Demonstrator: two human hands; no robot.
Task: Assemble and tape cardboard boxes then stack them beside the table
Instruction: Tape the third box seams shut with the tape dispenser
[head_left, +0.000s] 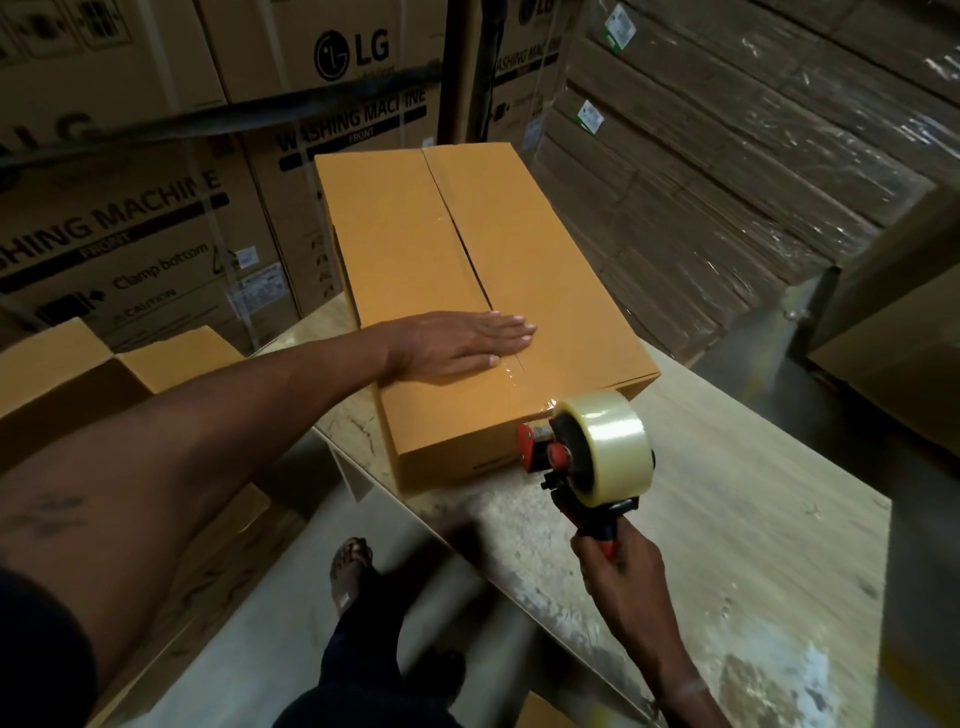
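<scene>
A tan cardboard box (415, 249) lies on the pale wooden table (727, 519), its two top flaps folded down and meeting at a centre seam. My left hand (462, 343) rests flat, palm down, on the near end of the box across that seam. My right hand (618, 566) grips the handle of a red and black tape dispenser (597, 447) carrying a roll of clear tape. The dispenser's front sits against the box's near end face, and a glossy strip of tape runs from it up over the near edge onto the seam.
An open tan box (78, 374) stands on the floor left of the table. Large printed appliance cartons (156, 156) form a wall behind. Wrapped stacks of flat cardboard (727, 156) fill the right background. My sandalled foot (353, 566) is below the table edge.
</scene>
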